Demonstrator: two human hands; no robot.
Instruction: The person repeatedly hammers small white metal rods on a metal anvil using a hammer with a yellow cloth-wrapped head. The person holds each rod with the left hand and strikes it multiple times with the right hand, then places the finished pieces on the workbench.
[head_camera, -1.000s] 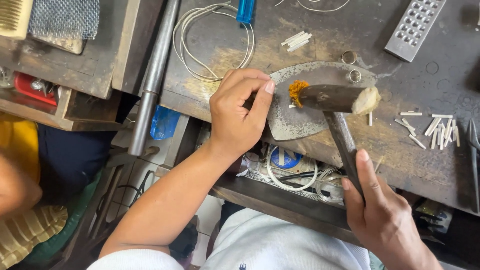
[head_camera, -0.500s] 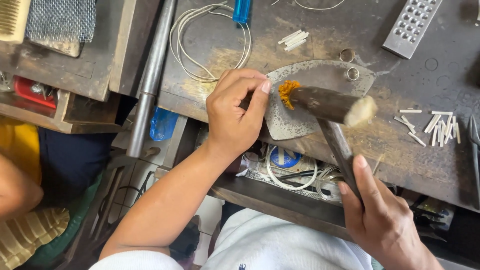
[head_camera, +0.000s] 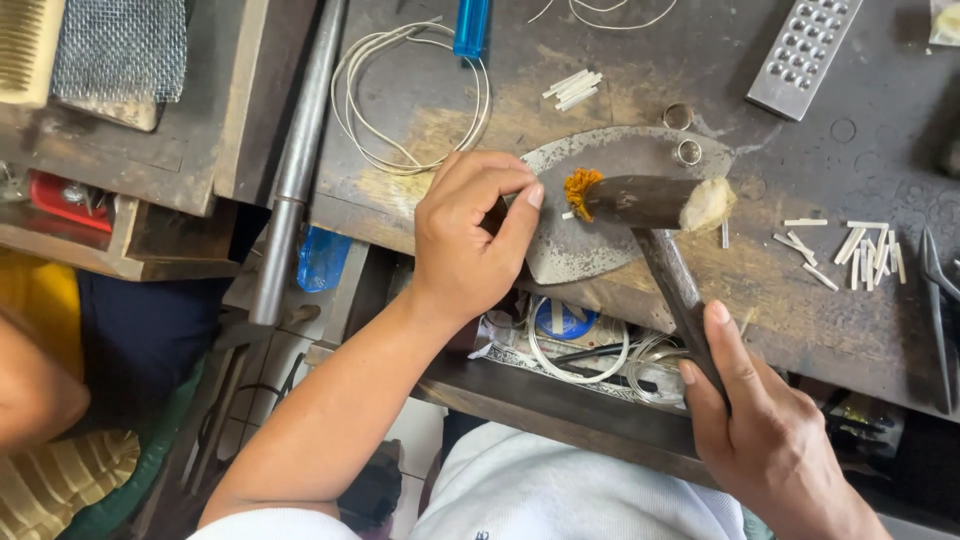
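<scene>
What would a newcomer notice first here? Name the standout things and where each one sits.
First the hammer, its frayed orange end down on the metal plate at the middle of the bench, gripped low on the handle by the right hand. Next the left hand, pinching at a small white piece by the hammer's end. Then the coil of pale wire at upper left and the short white wire pieces scattered to the right.

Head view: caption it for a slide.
Right hand swings a hammer over a metal plate; left hand pinches beside it.
</scene>
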